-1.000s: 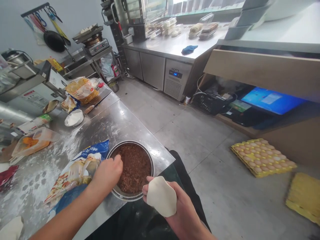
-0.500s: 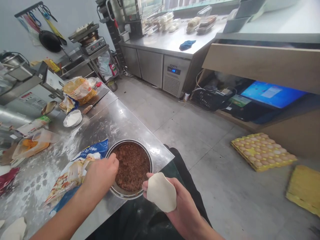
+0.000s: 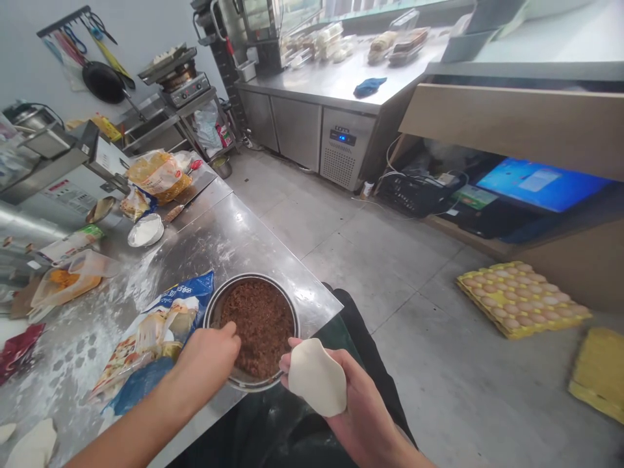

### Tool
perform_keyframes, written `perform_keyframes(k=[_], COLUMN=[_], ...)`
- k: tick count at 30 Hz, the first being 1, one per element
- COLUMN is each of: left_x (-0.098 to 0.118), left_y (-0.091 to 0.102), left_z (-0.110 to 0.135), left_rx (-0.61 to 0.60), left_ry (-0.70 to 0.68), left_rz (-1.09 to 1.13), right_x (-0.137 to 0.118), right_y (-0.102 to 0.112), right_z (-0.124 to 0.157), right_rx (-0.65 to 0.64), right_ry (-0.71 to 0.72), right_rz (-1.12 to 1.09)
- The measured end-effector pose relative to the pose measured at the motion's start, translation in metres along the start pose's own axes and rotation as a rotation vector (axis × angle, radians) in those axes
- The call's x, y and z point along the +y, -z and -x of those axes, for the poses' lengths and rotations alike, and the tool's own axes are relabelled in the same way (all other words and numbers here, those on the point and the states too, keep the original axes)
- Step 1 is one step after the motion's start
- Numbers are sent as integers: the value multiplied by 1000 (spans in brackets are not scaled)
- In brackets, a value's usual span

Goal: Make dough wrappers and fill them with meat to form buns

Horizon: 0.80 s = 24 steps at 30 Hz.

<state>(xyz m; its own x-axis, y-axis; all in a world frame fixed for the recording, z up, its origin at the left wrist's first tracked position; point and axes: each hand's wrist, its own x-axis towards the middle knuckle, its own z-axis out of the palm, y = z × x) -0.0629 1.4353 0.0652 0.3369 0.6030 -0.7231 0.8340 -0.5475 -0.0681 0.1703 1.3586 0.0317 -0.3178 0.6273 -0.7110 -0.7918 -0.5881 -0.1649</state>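
Observation:
A round metal bowl (image 3: 217, 307) of brown minced filling (image 3: 260, 322) sits at the near corner of a floured steel table (image 3: 229, 240). My left hand (image 3: 207, 357) reaches into the bowl's near-left side with its fingers closed; what they hold is hidden. My right hand (image 3: 358, 406) is cupped palm up just off the table edge, holding a flat round dough wrapper (image 3: 316, 378). A blue printed bag (image 3: 156, 331) lies left of the bowl.
More dough pieces (image 3: 32, 442) lie at the near left. Farther along the table are a small white dish of flour (image 3: 145, 230), plastic containers (image 3: 68, 279) and yellow bags (image 3: 156, 174). Egg trays (image 3: 521, 298) rest on the floor at right.
My left hand has shifted slightly toward me inside the bowl. The right hand with the wrapper stays in place; the view has shifted a little.

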Motion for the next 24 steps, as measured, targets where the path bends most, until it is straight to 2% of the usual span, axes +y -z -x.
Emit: perform_keyframes(k=[2,4,6,9,12,13,17,19,22,24], left_x=[-8,-10,-6,7,11,10,3,5,7,5], left_y=[1,0,-3,-4,1,3,-2,-12,-25,-24], left_z=[-7,-10,-8,0,6,5,-10,-15,-10,-8], left_rx=[97,163,129,15,39,87,340,324,222,258], left_ry=[114,164,134,2,-86,-54,250,271,132,147], left_rz=[-67,-114,-113,-45,16,8,-114,-98,36,70], right_x=[0,-1,-1,0,0,0,-2,-3,-3,-4], right_y=[0,0,0,0,1,2,2,2,1,0], right_z=[0,0,0,0,-1,-2,-4,-4,-3,-3], right_rx=[-14,-22,-7,16,4,-3,-24,-23,-10,-1], right_ry=[-6,-14,-12,-3,-1,2,5,3,-5,-5], right_rz=[-8,-3,2,20,30,28,-3,-23,-17,-4])
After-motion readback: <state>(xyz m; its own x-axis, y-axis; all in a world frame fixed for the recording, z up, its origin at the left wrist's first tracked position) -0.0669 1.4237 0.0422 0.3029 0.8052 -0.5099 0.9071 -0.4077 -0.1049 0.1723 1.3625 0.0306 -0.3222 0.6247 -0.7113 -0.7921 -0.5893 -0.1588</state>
